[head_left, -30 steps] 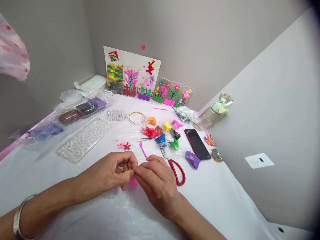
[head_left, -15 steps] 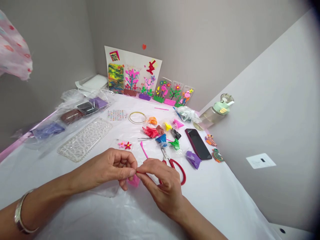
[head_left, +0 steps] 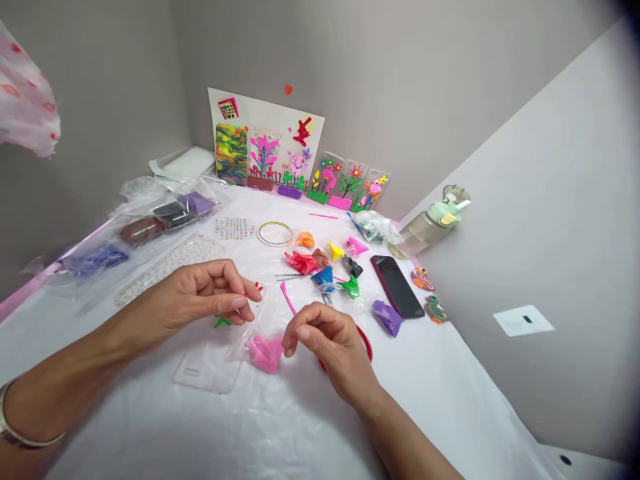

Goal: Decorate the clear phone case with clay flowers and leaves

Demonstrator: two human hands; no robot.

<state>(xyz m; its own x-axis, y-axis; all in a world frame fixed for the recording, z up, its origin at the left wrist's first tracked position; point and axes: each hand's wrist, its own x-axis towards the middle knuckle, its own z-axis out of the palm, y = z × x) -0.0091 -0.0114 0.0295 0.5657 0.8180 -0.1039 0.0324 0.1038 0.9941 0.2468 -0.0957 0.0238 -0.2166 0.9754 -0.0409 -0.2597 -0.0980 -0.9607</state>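
My left hand (head_left: 213,293) hovers over a clear phone case (head_left: 206,379), thumb and fingers drawn together; anything between the tips is too small to make out. It covers most of the case's upper part. A bit of red flower (head_left: 259,288) and a green clay piece (head_left: 221,321) show beside and below the fingers. My right hand (head_left: 327,343) is raised just right of a bag of pink clay (head_left: 266,353), its fingertips curled in a pinch whose contents I cannot see. Behind it lie red-handled scissors (head_left: 367,343), partly hidden, and a thin pink clay strip (head_left: 287,297).
Several small bags of coloured clay, among them a red one (head_left: 301,262), lie mid-table. A phone (head_left: 397,287) and purple clay (head_left: 387,318) are to the right, near a bottle (head_left: 430,227). A textured clear case (head_left: 193,250) lies left; decorated cases (head_left: 345,183) lean at the back.
My hands have parted from a shared pinch. The left moved up and left over the case; the right stayed near the pink bag, uncovering it and the case's lower end.
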